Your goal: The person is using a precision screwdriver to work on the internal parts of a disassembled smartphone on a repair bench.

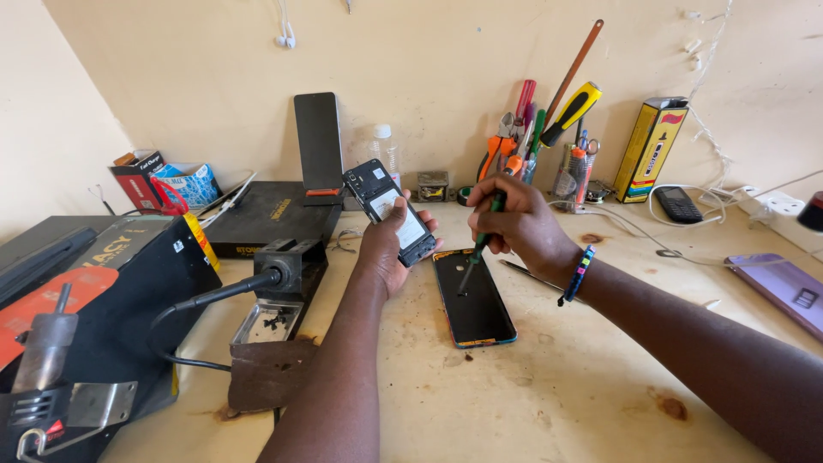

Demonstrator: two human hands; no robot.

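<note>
Both forearms reach in from the near edge over the worn table [549, 403]. Left hand [387, 249] is raised at centre, palm up, fingers wrapped around an opened phone [390, 212] tilted with its bare back showing. Right hand [519, 225], a bead bracelet [579, 274] at the wrist, pinches a green screwdriver [482, 240] that slants down and left, tip just over the back cover [473, 297] lying flat on the table below. Far behind stands a tool holder [536, 146].
</note>
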